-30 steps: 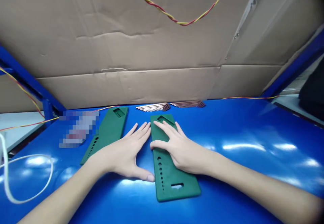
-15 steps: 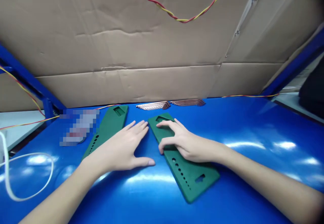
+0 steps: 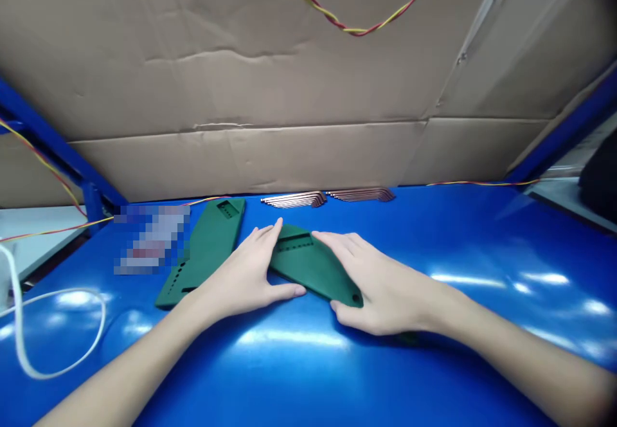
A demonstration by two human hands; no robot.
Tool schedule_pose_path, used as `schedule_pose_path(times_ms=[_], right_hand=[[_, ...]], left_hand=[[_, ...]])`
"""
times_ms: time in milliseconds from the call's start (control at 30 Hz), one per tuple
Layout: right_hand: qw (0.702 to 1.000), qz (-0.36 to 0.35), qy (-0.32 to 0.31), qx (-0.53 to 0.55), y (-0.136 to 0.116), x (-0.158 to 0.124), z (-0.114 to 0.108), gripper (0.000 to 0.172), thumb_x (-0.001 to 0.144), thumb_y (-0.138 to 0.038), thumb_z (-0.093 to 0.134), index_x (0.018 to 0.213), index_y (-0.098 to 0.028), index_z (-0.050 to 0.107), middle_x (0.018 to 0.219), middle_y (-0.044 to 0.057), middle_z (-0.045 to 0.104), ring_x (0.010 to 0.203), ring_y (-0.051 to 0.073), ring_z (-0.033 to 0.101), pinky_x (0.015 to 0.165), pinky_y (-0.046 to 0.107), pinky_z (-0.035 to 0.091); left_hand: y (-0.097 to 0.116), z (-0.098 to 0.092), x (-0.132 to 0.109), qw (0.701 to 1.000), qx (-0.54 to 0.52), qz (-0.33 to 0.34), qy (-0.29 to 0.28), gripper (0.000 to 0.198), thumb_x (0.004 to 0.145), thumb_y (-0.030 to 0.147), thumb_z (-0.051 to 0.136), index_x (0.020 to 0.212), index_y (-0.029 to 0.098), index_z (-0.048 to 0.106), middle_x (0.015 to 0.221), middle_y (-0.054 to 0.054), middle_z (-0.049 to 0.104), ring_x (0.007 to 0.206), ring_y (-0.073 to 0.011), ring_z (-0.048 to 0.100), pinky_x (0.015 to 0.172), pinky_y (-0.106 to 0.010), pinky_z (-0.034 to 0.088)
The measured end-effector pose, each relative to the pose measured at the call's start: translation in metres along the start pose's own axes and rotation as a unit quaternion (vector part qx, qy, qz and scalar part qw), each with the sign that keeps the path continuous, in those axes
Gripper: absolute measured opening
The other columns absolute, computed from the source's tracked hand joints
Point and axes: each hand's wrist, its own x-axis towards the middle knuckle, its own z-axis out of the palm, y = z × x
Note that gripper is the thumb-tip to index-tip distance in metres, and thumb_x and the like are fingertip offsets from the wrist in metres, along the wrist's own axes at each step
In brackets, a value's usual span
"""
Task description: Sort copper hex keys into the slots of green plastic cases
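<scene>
A green hex key holder (image 3: 315, 266) with a recess and a row of small holes lies slantwise on the blue table, mid-view. My right hand (image 3: 373, 282) grips its right part, fingers along the far edge and thumb at the near edge; the palm hides that end. At its left end is my left hand (image 3: 245, 276), fingers stretched out and thumb apart, the fingertips against or just beside the holder. A second green holder (image 3: 207, 247) lies farther left, partly behind my left hand. Two rows of hex keys, the left row (image 3: 294, 200) and the right row (image 3: 361, 194), lie at the back.
A blurred-out flat item (image 3: 154, 240) lies left of the second holder. A white cable (image 3: 22, 350) loops at the left edge. Cardboard (image 3: 289, 92) walls the back, with a twisted red-yellow wire (image 3: 354, 31) hanging before it. Blue frame posts (image 3: 53, 150) stand at the sides.
The middle holder has turned so that it now lies more crosswise, its right end under my right hand. My right hand has moved right and slightly nearer; my left hand has shifted slightly right.
</scene>
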Motion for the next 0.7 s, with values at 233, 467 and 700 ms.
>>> schedule_pose_path(times_ms=[233,467,700], right_hand=[[0.995,0.049,0.051,-0.073,-0.003,0.003,0.001,0.083,0.082,-0.047,0.065,0.149,-0.004,0.044,0.132,0.026,0.06,0.122,0.041,0.056,0.098,0.054,0.051],[0.996,0.052,0.063,-0.03,-0.007,0.011,-0.003,0.069,0.078,-0.045,0.068,0.135,-0.01,0.052,0.108,0.018,0.069,0.096,0.034,0.064,0.08,0.043,0.052],[0.997,0.062,0.037,-0.039,-0.007,0.013,-0.008,0.057,0.078,-0.046,0.069,0.123,-0.012,0.057,0.095,0.014,0.069,0.086,0.03,0.063,0.071,0.036,0.047]], left_hand=[[0.005,0.005,0.001,0.997,-0.045,0.016,0.057,0.109,0.081,0.066,0.074,0.163,0.022,0.016,0.159,-0.014,0.04,0.147,-0.038,0.035,0.118,-0.051,0.035],[0.008,0.014,0.004,0.991,-0.112,-0.005,0.078,0.103,0.076,0.062,0.082,0.154,0.027,0.026,0.154,-0.015,0.04,0.144,-0.0367,0.037,0.116,-0.054,0.037],[0.009,0.015,0.007,0.985,-0.143,-0.048,0.08,0.101,0.067,0.055,0.09,0.144,0.025,0.032,0.144,-0.014,0.046,0.136,-0.0375,0.046,0.11,-0.053,0.043]])
